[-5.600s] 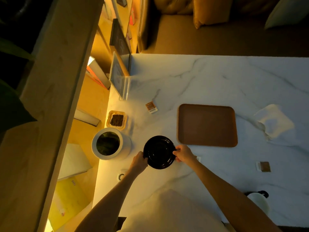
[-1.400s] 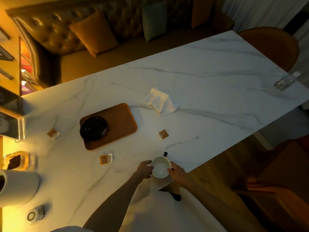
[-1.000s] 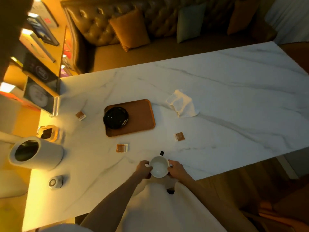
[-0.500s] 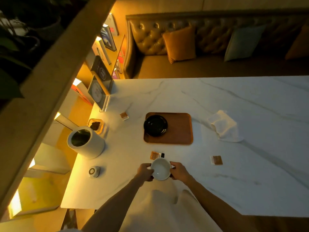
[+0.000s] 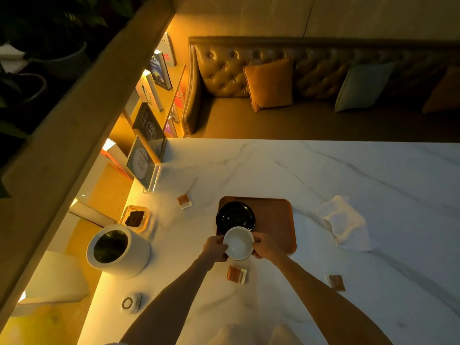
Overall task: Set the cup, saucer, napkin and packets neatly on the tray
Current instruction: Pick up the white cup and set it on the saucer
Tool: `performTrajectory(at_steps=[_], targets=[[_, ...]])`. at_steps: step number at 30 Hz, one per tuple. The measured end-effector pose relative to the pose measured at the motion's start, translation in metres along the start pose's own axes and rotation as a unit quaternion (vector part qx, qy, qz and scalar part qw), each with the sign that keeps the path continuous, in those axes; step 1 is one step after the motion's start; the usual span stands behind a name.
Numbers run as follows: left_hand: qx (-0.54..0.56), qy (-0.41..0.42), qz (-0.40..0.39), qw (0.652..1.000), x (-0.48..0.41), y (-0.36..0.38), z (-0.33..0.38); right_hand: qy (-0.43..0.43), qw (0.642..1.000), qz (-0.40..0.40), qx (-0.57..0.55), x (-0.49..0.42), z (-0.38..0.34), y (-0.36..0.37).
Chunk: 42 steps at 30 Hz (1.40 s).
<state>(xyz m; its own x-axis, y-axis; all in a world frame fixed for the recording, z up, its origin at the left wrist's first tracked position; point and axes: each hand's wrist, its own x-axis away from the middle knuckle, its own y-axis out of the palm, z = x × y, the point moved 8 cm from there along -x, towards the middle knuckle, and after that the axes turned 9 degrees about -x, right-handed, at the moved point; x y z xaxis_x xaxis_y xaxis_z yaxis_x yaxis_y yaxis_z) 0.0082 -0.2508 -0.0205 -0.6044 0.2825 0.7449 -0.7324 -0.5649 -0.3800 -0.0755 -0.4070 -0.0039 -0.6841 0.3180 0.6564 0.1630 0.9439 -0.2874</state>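
A white cup [image 5: 238, 242] is held between my left hand [image 5: 214, 246] and my right hand [image 5: 264, 245], in the air over the near left corner of the brown tray [image 5: 273, 220]. The black saucer [image 5: 235, 216] lies on the tray's left half, just beyond the cup. A crumpled white napkin [image 5: 343, 221] lies on the marble table to the right of the tray. Three brown packets lie on the table: one [image 5: 184, 200] left of the tray, one [image 5: 236, 273] under my forearms, one [image 5: 336, 282] at the right.
A white cylindrical container [image 5: 117, 250] and a small glass dish [image 5: 135, 217] stand near the table's left edge. A small round device [image 5: 130, 303] lies in front of them. An acrylic sign stand [image 5: 144, 165] is at the far left corner. A sofa runs behind the table.
Both hands have carried the cup from the table's near edge forward to the tray's near left corner. The saucer, set on the tray earlier, has stayed put.
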Motion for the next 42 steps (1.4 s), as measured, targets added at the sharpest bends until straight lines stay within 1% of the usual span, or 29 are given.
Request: performTrajectory(at_steps=[5, 8, 10, 16, 23, 29, 31, 33, 35, 37, 40, 42], targets=[[0.018, -0.008, 0.001, 1.0, -0.046, -0.012, 0.021, 0.025, 0.999, -0.01, 0.018, -0.052, -0.02, -0.011], [0.014, -0.026, 0.004, 1.0, -0.071, -0.018, 0.028, 0.051, 0.999, -0.012, 0.012, -0.081, -0.026, -0.015], [0.013, -0.035, 0.001, 0.999, -0.084, -0.02, 0.031, 0.056, 0.998, -0.018, 0.028, -0.095, -0.03, -0.015], [0.011, -0.038, -0.003, 0.999, -0.107, -0.024, 0.037, 0.045, 0.997, -0.005, 0.067, -0.12, -0.037, -0.018], [-0.02, -0.038, -0.005, 0.999, -0.102, -0.021, 0.037, 0.028, 0.998, 0.004, 0.065, -0.119, -0.037, -0.017], [-0.088, -0.005, -0.02, 0.996, -0.096, -0.018, 0.041, 0.029, 0.996, -0.011, 0.082, -0.11, -0.034, -0.015], [-0.132, 0.025, 0.004, 0.991, -0.093, -0.02, 0.045, 0.03, 0.994, 0.004, 0.101, -0.107, -0.03, -0.017], [-0.186, 0.075, 0.029, 0.979, -0.089, -0.021, 0.053, 0.008, 0.991, 0.02, 0.132, -0.106, -0.031, -0.019], [-0.262, 0.127, 0.007, 0.957, -0.086, -0.013, 0.059, -0.038, 0.983, 0.004, 0.181, -0.103, -0.038, -0.013], [-0.329, 0.165, -0.027, 0.93, -0.084, -0.003, 0.061, -0.078, 0.965, -0.025, 0.25, -0.101, -0.044, -0.002], [-0.367, 0.179, -0.031, 0.913, -0.084, 0.002, 0.062, -0.111, 0.937, -0.038, 0.33, -0.1, -0.043, 0.009], [-0.376, 0.175, -0.016, 0.91, -0.085, 0.003, 0.062, -0.113, 0.935, -0.034, 0.336, -0.101, -0.039, 0.011]])
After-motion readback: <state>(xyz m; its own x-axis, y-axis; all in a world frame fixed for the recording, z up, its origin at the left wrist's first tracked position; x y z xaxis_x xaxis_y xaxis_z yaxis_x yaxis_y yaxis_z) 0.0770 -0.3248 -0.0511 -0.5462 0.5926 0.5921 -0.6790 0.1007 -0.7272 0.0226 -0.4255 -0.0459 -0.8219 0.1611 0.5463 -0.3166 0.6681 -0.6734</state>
